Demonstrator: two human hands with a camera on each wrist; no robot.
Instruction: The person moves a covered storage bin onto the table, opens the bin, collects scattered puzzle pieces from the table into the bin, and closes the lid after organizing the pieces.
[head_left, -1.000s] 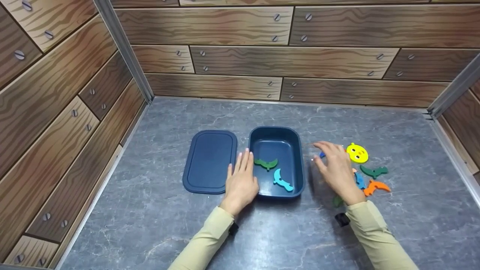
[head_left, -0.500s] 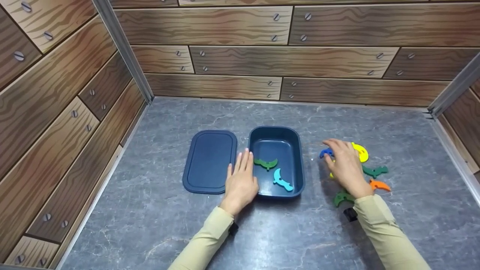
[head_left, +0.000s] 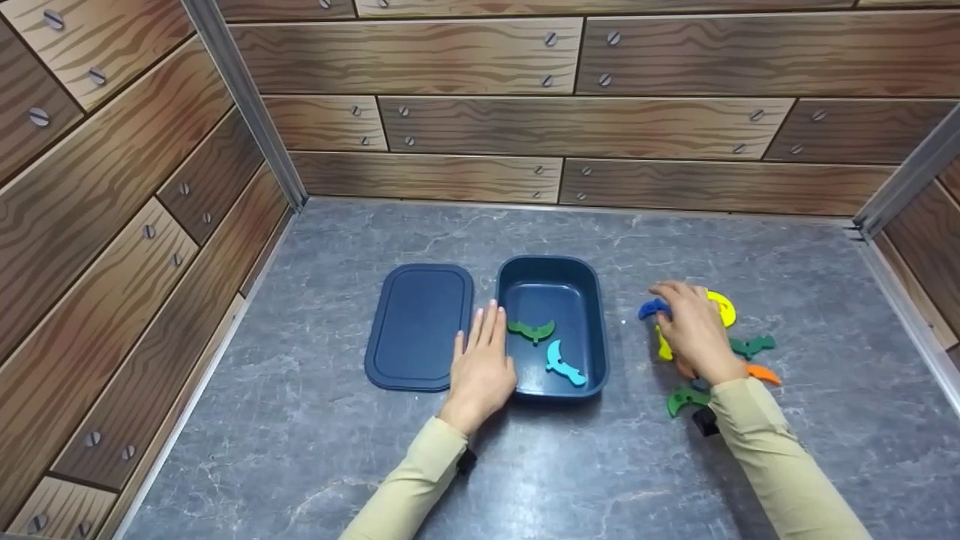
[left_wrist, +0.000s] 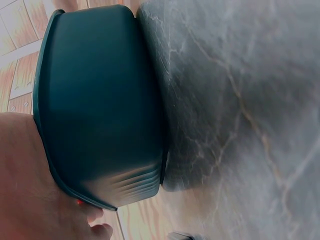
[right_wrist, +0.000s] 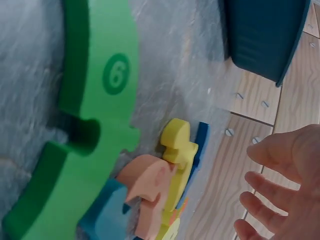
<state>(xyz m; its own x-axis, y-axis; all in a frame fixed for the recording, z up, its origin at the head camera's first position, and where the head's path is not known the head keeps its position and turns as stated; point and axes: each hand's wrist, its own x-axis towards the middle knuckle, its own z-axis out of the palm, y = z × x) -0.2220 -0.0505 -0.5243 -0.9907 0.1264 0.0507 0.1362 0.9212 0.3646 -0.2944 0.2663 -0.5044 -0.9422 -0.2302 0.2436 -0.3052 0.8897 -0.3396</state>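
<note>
My left hand rests with straight fingers along the left side of the dark blue box; the left wrist view shows it at the rim. Inside the box lie a green curved puzzle piece and a light blue one. My right hand hovers over loose pieces right of the box, fingers loosely bent and holding nothing in the right wrist view. Around it are a blue piece, a yellow piece, a green piece numbered 6 and a salmon piece. The hand partly hides the pile.
A dark blue lid lies flat left of the box. A yellow round face piece, a dark green piece and an orange piece lie beyond my right hand. Wood-patterned walls border the grey marbled table.
My right hand has moved right, away from the box and over the loose pieces, uncovering the blue and yellow ones. My left hand, the box and the lid stay in place.
</note>
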